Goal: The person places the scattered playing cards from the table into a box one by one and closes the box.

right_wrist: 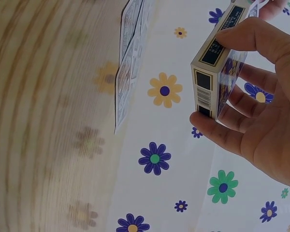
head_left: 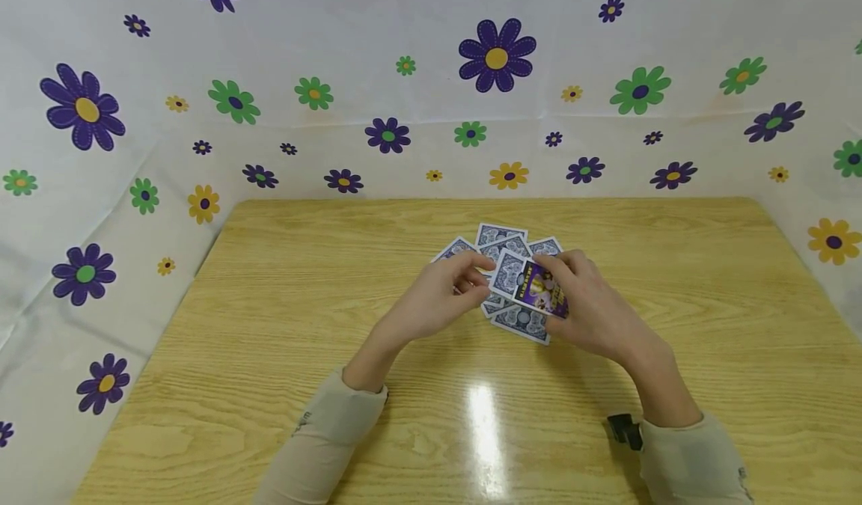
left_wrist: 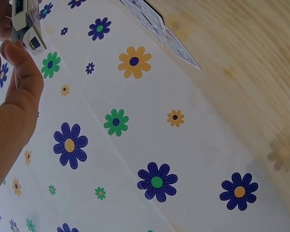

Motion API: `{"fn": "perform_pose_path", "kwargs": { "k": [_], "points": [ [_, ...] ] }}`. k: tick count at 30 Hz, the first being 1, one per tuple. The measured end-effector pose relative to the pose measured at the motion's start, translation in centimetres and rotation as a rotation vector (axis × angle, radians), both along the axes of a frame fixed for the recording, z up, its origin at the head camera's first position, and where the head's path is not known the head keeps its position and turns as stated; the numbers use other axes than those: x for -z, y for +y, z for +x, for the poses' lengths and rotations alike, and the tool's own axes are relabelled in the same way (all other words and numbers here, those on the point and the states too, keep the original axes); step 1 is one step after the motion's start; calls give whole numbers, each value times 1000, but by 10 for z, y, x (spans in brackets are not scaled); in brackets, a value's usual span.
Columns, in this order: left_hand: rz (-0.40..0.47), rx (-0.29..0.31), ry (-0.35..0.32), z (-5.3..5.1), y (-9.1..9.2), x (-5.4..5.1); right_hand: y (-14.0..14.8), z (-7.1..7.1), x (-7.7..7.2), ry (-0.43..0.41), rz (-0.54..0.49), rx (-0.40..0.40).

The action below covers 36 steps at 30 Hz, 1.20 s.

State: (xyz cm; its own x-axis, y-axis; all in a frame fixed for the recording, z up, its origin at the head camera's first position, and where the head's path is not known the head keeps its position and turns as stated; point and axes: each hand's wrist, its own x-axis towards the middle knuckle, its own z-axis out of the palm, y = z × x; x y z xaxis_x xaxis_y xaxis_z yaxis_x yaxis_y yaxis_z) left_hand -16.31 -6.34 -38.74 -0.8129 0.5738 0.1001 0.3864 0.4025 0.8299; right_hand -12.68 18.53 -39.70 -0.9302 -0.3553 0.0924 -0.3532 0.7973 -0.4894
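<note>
My right hand grips a purple card box by its edges, thumb on one side and fingers on the other. A blue-backed playing card juts from the box's left end in the head view; whether others lie under it is hidden. My left hand is at that end, fingers bent and thumb apart from the index finger. Its fingertips are close to the card's edge, and contact is unclear. In the left wrist view, the left hand is beside the box's end. Several blue-backed cards lie face down below.
The wooden table extends around the cards. A white cloth with purple, green and yellow flowers hangs behind it and at both sides. A black clip-like piece is at the right sleeve's cuff.
</note>
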Motion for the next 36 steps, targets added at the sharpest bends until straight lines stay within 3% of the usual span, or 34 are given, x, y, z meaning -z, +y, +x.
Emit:
{"fn": "perform_pose_path", "kwargs": {
  "k": [21, 36],
  "points": [
    [-11, 41, -10, 4, 9, 4, 0, 0, 0, 2, 19, 0],
    [-27, 36, -1, 7, 13, 4, 2, -1, 3, 33, 15, -11]
  ]
}}
